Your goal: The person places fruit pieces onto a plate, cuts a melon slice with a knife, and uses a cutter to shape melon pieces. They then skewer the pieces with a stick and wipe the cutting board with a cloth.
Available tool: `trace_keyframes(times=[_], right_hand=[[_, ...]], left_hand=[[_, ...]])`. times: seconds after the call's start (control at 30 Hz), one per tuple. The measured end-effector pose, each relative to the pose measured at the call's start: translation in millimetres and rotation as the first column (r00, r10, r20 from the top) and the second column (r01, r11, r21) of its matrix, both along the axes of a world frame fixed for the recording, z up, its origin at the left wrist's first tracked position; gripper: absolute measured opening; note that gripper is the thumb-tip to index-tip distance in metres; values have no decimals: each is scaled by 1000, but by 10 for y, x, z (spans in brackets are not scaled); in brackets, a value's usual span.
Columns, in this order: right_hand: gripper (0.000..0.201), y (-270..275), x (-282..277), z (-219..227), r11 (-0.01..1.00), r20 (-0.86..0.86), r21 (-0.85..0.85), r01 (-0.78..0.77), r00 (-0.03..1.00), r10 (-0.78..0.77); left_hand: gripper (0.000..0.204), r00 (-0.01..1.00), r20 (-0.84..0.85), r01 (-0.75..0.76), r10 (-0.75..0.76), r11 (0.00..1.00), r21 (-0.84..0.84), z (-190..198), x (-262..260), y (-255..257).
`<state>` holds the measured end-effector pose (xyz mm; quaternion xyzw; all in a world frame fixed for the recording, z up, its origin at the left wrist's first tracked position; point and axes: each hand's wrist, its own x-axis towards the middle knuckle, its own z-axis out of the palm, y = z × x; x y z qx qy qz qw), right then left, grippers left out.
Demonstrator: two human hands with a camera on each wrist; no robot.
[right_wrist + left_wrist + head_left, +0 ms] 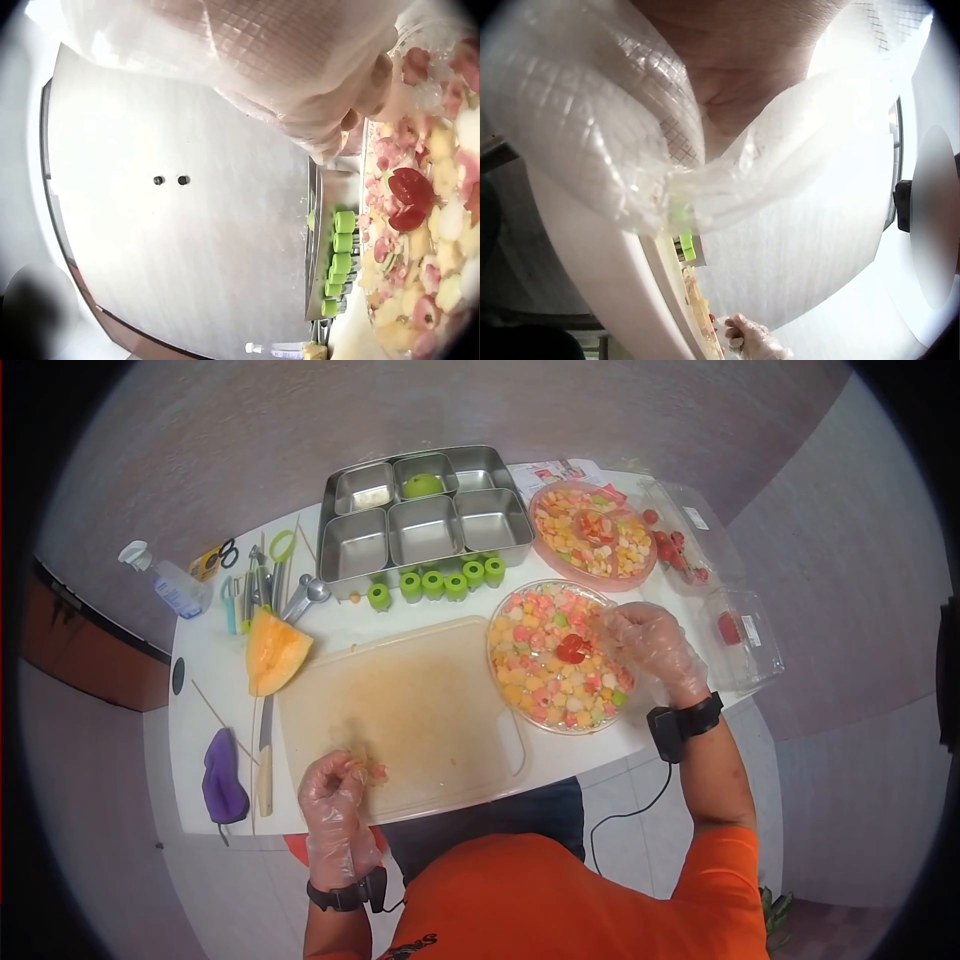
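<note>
My left hand (335, 790), in a clear plastic glove, is curled over the front left corner of the cutting board (420, 705). It pinches a small pink fruit piece (378, 771) at its fingertips. In the left wrist view the glove's loose plastic hides the fingers. My right hand (655, 645), also gloved, has bent fingers over the right side of a round clear tray (490, 670) full of small cut fruit. I cannot tell whether it holds anything. Red fruit slices (409, 196) lie in the tray's middle, close to the right fingertips.
Behind the board stand several green-topped cutters (432, 584) and a steel pan (430, 575) with smaller bins. A pink divided tray (545, 550) of fruit and clear boxes (740, 640) of strawberries are right. A melon wedge (277, 652), knife (265, 780) and purple pouch (226, 775) lie left.
</note>
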<state>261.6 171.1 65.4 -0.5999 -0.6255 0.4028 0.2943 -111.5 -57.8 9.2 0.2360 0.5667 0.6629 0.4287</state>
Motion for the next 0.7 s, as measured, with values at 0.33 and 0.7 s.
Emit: trace_keyframes(times=[0.33, 0.7], right_hand=[[20, -643, -345, 310, 958, 51, 248, -141, 990, 133], [18, -1264, -1159, -388, 589, 255, 281, -758, 651, 715]], left_hand=[[27, 945, -293, 150, -145, 989, -4, -118, -143, 20], [39, 89, -864, 316, -496, 837, -447, 385, -98, 218]])
